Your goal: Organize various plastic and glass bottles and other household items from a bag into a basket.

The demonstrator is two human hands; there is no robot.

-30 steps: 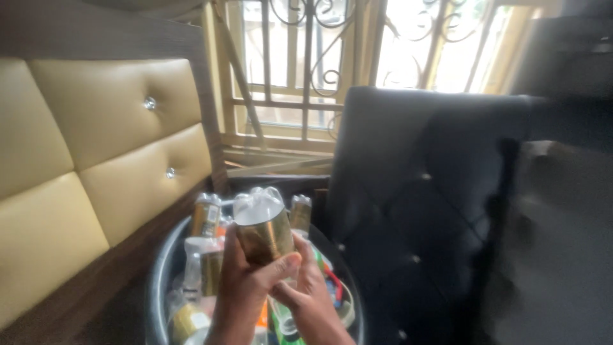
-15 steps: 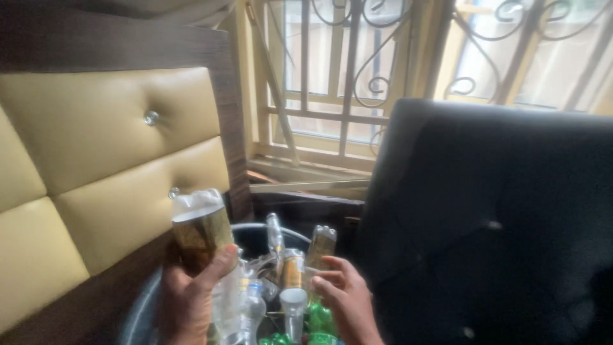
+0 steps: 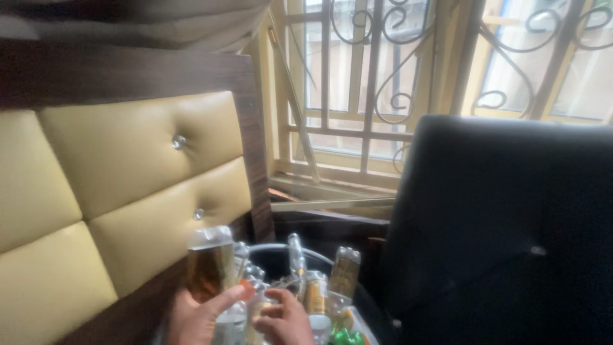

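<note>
Since half a second ago, my right hand [image 3: 290,322] has dropped from hovering over the basin [image 3: 274,248] onto the bottle tops, fingers curled loosely, gripping nothing I can make out. My left hand [image 3: 195,319] is clamped on a gold-labelled bottle [image 3: 209,265], lifted upright at the basin's left rim. One bottle looks out; many remain packed inside. Room is tight: the yellow tufted headboard [image 3: 128,185] crowds the left, the dark padded chair [image 3: 504,223] the right.

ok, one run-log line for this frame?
left hand: holds gold-labelled bottle upside down | right hand: open, among bottles in basin | beside: tufted yellow headboard, black chair
</note>
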